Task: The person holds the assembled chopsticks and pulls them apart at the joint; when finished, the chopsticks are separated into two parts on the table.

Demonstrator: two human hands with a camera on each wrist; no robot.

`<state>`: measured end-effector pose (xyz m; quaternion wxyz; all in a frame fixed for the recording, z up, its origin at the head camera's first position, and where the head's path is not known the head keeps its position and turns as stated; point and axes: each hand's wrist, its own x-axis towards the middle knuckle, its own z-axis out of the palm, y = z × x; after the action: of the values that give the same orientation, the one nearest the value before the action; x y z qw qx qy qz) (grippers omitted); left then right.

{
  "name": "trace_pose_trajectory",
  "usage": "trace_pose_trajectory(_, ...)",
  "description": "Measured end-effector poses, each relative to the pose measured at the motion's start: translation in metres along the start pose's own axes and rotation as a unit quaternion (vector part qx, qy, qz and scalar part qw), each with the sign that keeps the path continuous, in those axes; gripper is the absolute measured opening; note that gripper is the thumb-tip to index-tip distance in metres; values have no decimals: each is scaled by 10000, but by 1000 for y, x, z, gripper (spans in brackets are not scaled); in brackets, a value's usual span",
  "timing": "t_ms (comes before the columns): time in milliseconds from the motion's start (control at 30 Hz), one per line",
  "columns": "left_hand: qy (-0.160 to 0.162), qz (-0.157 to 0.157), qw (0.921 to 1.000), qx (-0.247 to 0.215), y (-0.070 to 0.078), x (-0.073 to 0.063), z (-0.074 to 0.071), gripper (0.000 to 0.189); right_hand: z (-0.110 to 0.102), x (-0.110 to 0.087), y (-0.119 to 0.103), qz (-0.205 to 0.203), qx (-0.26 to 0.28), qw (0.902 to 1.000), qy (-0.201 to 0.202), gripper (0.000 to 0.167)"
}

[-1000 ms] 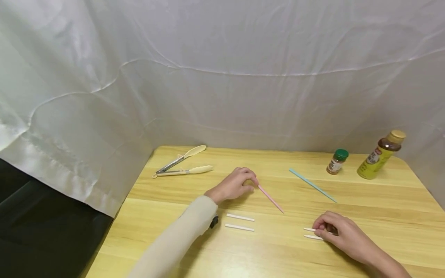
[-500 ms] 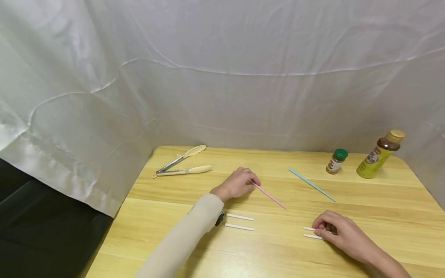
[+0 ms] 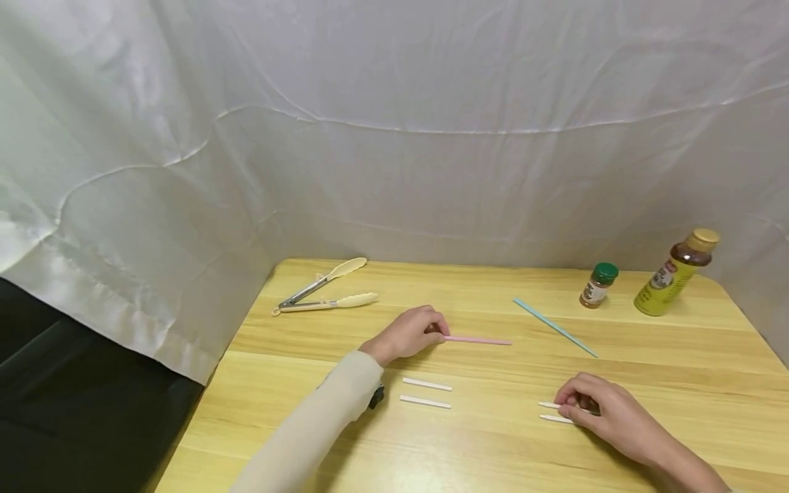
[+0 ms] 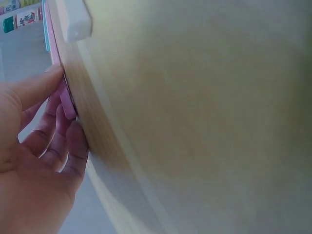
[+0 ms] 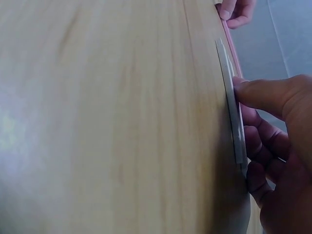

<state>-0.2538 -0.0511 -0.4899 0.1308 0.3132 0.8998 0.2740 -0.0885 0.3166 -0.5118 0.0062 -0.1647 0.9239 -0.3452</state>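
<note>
My left hand (image 3: 409, 333) pinches a pink chopstick (image 3: 477, 340) by its left end; the stick lies nearly level across the table. In the left wrist view, thumb and fingers close around that end (image 4: 67, 105). My right hand (image 3: 610, 418) pinches a short white stick with a narrowed tip (image 3: 548, 405), low at the tabletop. A second white stick (image 3: 557, 419) lies beside it, nearer the front, its right part hidden by the hand. Between the hands and to the left, two more short white sticks (image 3: 427, 384) lie parallel. A blue chopstick (image 3: 555, 326) lies slanted behind the right hand.
Spread tongs (image 3: 327, 294) with cream tips lie at the back left. A green-capped spice jar (image 3: 595, 287) and a yellow-green bottle with a gold cap (image 3: 668, 281) stand at the back right. Grey cloth (image 3: 431, 192) hangs behind the wooden table.
The pink chopstick has turned from a slant to nearly level, its right tip moving away from the front. My left hand shifts slightly with it. My right hand stays put.
</note>
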Motion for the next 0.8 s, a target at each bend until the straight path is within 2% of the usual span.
trace_pose_trajectory(267,-66,127,9999,-36,1,-7,-5,8,0,0,0,32,3,10000,17,16)
trace_pose_trajectory(467,-63,277,9996,82,5,-17,-9,10,0,1,-1,53,2,10000,45,16)
trace_pose_trajectory(667,-62,545,9980,306,23,-34,-14,11,-1,1,-6,366,85,9993,1,7)
trace_pose_trajectory(800,-97,772,9959,472,39,-44,-13,11,-3,2,-15,434,36,9987,255,8)
